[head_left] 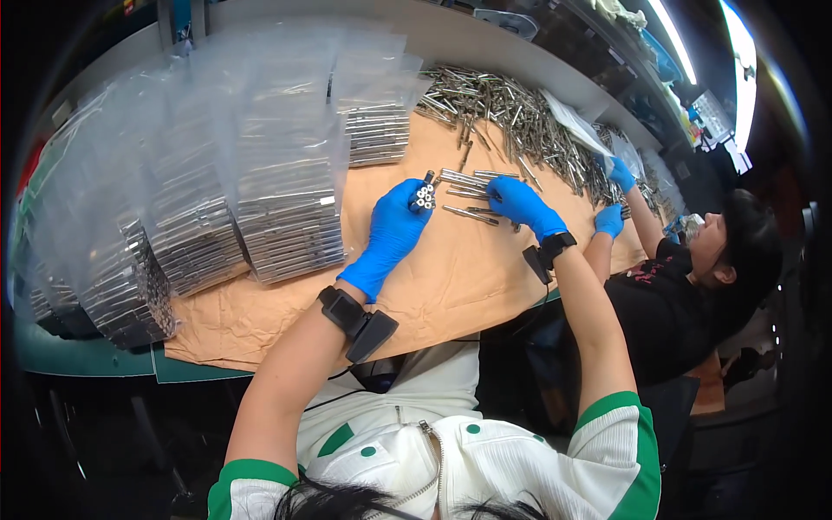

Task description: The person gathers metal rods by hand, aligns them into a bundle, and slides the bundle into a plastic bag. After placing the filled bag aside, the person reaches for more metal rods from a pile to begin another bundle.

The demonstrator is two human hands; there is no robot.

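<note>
My left hand [394,227], in a blue glove, is closed around a small bundle of metal rods [423,198]. Their round, hollow-looking ends point toward me, and the fingers hide most of their length. To its right, my right hand [525,206], gloved in blue too, has its fingers closed on loose metal rods [465,183] that lie side by side over the brown paper [433,277]. Those rods stick out to the left of the fingertips. A single rod [471,214] lies just below them. Both my wrists carry black strapped devices.
Clear plastic bags [286,208] packed with stacked rods stand along the left. A large heap of loose rods [503,113] spreads across the back. At right, a person [685,277] in black reaches blue-gloved hands into the heap, near a white sheet [576,126]. The green table edge [199,368] runs in front.
</note>
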